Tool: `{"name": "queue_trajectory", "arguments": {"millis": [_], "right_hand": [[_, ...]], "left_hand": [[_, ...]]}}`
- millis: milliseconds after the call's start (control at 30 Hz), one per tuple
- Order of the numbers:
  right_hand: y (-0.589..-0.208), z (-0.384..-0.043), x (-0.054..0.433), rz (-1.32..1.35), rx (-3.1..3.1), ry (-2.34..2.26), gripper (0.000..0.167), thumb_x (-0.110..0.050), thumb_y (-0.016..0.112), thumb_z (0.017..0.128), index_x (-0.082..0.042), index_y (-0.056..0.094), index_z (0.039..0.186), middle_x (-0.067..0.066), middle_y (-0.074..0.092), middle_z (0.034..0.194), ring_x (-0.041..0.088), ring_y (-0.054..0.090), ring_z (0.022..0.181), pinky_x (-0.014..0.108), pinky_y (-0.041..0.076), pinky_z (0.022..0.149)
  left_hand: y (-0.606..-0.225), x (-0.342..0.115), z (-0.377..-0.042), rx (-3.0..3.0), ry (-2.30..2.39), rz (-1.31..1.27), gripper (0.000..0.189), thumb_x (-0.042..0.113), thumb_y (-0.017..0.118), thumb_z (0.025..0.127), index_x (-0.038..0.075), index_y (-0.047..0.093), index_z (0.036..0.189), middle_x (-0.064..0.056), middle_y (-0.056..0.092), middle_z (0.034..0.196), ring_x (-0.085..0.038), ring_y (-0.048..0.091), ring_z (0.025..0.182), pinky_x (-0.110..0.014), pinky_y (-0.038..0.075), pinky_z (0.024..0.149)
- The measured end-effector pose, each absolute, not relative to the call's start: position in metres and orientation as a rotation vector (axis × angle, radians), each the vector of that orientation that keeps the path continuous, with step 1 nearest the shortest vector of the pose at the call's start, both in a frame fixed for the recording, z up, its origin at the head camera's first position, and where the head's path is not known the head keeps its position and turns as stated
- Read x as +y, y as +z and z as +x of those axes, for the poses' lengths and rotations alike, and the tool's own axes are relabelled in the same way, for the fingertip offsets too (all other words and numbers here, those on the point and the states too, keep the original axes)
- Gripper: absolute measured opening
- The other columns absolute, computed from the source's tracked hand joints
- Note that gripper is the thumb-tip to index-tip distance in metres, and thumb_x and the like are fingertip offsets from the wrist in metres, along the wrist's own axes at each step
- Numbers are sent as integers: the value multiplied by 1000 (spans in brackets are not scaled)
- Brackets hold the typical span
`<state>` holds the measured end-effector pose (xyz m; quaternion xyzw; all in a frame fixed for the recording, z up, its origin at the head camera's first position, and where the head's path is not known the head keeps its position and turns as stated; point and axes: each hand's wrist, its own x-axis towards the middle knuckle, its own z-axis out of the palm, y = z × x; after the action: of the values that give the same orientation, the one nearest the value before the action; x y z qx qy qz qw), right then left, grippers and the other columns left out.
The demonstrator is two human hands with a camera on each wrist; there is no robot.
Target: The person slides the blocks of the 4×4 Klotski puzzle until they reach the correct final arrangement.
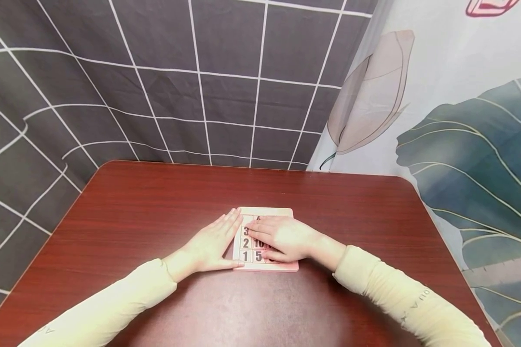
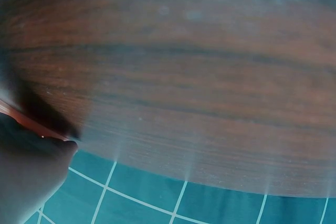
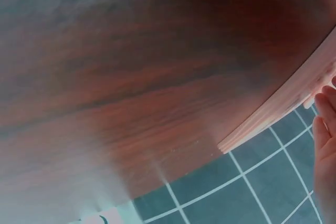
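A pale pink, squarish number board [image 1: 267, 211] lies flat beneath the right hand [image 1: 291, 236] and against the left hand [image 1: 212, 243]. Its corners are rounded, its rim is plain, and the near edge looks a deeper pink; from the right wrist its side shows thin, pale stripes.

The rim frames a grid of light tiles with bold dark numerals. Just left of the right fingertips stand 3 [image 1: 245, 231], 2 [image 1: 245, 243] and 1 [image 1: 245, 256] in a column; below the fingers, 10 [image 1: 258, 243] shows, with 5 [image 1: 258, 256] near the thumb tip. A 4 [image 1: 258, 218] peeks out beyond the index finger (the tiles under the palm are hidden).

The right fingers stretch leftward over the tiles, grasping nothing; how firmly they press I cannot tell. The left fingers are straight along the board's left side, thumb spread to its near corner, unclenched.
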<state>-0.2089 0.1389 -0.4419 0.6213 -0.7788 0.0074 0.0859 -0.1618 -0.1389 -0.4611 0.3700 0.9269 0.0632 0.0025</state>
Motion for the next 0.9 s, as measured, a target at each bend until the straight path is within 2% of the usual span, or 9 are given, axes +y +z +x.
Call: {"name": "queue_trajectory", "arguments": {"millis": [200, 900], "right_hand": [[-437, -217, 147, 1800, -2398, 22, 59, -40, 66, 102, -4, 60, 149, 9, 65, 150, 24, 61, 142, 40, 47, 123], [-446, -228, 159, 1741, -2391, 73, 54, -35, 67, 101, -1, 65, 143, 11, 67, 147, 25, 63, 140, 42, 46, 124]], "left_hand": [[-460, -138, -163, 2910, 198, 1144, 110, 66, 68, 92, -10, 31, 162, -28, 25, 173, -40, 29, 162, -48, 33, 132], [-463, -138, -162, 2917, 194, 1153, 110, 67, 68, 91, -10, 31, 162, -28, 25, 173, -40, 29, 162, -48, 34, 131]]}}
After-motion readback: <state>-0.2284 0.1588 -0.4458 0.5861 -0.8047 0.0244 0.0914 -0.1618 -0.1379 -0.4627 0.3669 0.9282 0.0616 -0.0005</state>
